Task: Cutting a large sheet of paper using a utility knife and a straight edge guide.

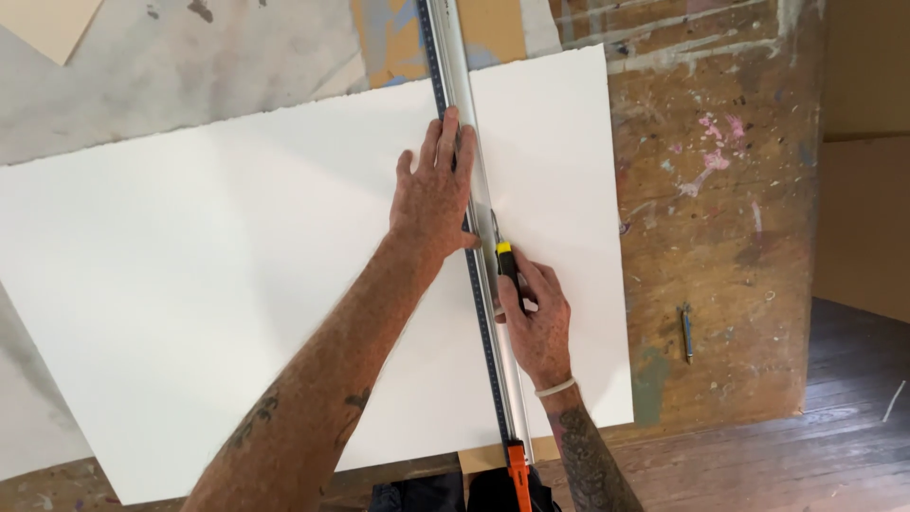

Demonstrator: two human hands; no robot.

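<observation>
A large white sheet of paper (218, 275) lies across a paint-stained wooden table (720, 237). A long metal straightedge (455, 66) with a dark scale runs over the sheet from the far edge to the near edge. My left hand (436, 194) presses flat on the straightedge, fingers spread. My right hand (536, 318) grips a utility knife (505, 261) with a yellow and black handle, its blade at the straightedge's right side, touching the paper.
A small pen-like tool (686, 332) lies on the bare table to the right. An orange clamp piece (518, 474) sits at the straightedge's near end. A tan board (867, 218) stands at the right, dark wooden floor (844, 427) below it.
</observation>
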